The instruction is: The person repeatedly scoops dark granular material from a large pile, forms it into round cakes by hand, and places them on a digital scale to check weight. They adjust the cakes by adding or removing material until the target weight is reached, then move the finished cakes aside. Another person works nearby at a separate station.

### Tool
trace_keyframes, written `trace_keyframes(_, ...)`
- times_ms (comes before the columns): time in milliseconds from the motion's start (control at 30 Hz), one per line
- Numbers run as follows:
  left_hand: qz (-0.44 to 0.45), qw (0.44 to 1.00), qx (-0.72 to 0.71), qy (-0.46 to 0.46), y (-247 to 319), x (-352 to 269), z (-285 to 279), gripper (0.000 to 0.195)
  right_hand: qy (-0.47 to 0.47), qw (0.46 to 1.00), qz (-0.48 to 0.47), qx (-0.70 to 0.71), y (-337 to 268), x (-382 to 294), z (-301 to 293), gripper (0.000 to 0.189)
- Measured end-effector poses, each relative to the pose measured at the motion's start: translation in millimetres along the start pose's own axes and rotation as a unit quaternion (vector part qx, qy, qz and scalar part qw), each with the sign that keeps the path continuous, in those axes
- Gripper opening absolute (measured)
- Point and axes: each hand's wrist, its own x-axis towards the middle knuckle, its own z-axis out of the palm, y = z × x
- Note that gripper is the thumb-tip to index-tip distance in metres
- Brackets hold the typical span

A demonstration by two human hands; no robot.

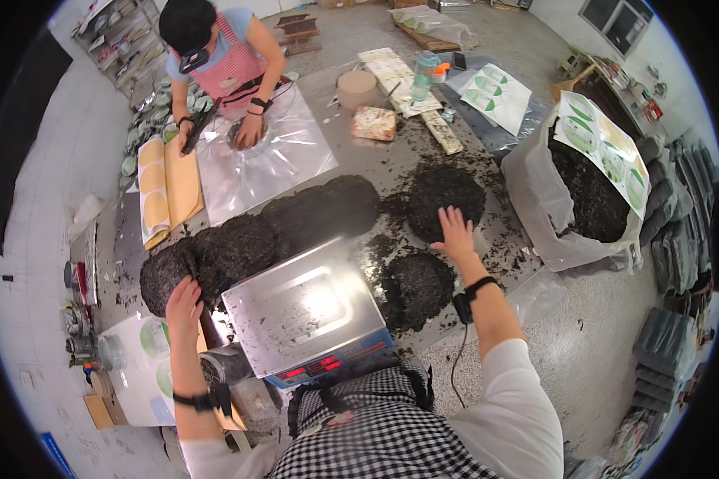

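Observation:
My left hand (184, 308) lies against the near side of a dark cake of dried, leafy-looking material (162, 278) at the left end of a row, its fingers slightly apart. With fingers spread, my right hand (457, 235) rests on the near edge of a round dark cake (443, 194). Closer to me lies a smaller dark cake (418, 287) with a ragged edge. Between my arms stands an electronic scale (305, 305) with a steel pan; crumbs lie on it and its red display is lit. More dark cakes (329, 209) overlap in the row behind the scale.
Across the table a person (227, 72) bends over clear plastic sheeting (269, 161). On the right stands a white sack (530, 203) of dark material, with printed label sheets (602, 149) on it. A bottle (424, 78) and a wooden board (395, 78) are at the back.

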Motion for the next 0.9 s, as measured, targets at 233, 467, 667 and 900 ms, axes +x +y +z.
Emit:
trace_keyframes(233,-0.024,0.996,-0.032,0.081,-36,-149,15,0.028,-0.079,0.986,-0.095,-0.11,30,28,31,0.058)
trace_keyframes(467,0.005,0.993,-0.057,0.102,-67,-197,53,0.023,0.442,0.835,0.032,0.326,54,-10,-70,0.025)
trace_keyframes(667,-0.006,1.0,-0.029,0.008,-80,-198,94,0.023,0.085,0.451,0.123,0.88,1,-97,-120,0.025)
trace_keyframes(900,-0.042,0.982,-0.052,-0.178,-80,-197,140,0.045,-0.124,0.45,0.148,0.872,-105,-186,-104,0.065)
